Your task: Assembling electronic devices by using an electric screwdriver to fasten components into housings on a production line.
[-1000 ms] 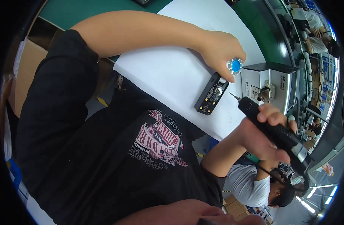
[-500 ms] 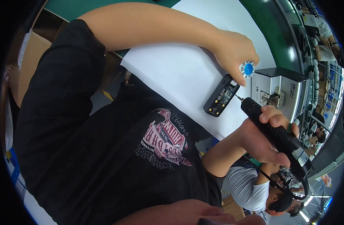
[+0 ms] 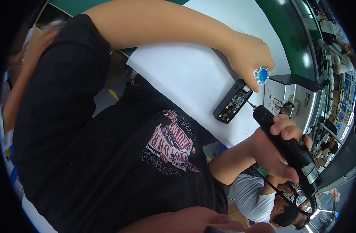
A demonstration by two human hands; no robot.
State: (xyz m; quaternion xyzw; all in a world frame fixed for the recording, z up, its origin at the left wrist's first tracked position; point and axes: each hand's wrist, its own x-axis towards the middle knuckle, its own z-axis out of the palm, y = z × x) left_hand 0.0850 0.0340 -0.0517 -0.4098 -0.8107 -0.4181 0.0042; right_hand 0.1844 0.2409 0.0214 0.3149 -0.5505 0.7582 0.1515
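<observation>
A black rectangular casing (image 3: 223, 104) with an exposed circuit board (image 3: 235, 105) lies on white paper. My left hand (image 3: 249, 56) is closed at its far end, thumb pressed against the casing. Beside that thumb is a round ribbed thing with a blue centre (image 3: 263, 75); most of my left fingers are hidden, so how it is held is unclear. My right hand (image 3: 277, 149) is wrapped round a black electric screwdriver (image 3: 288, 145). Its thin bit (image 3: 251, 104) points at the board's edge by the casing's side; any screw there is too small to make out.
A grey box resembling a screw feeder (image 3: 300, 95) stands just right of the casing. White paper (image 3: 178, 70) covers part of the green tabletop (image 3: 273, 19). The screwdriver's cable (image 3: 277, 190) loops below my right hand. Another person (image 3: 253, 196) sits nearby; another's arm (image 3: 21, 89) shows at left.
The view has shifted slightly, and the casing, hands and screwdriver appear a little lower and further right together. Another person's arm has come in at the left. Both my holds look the same.
</observation>
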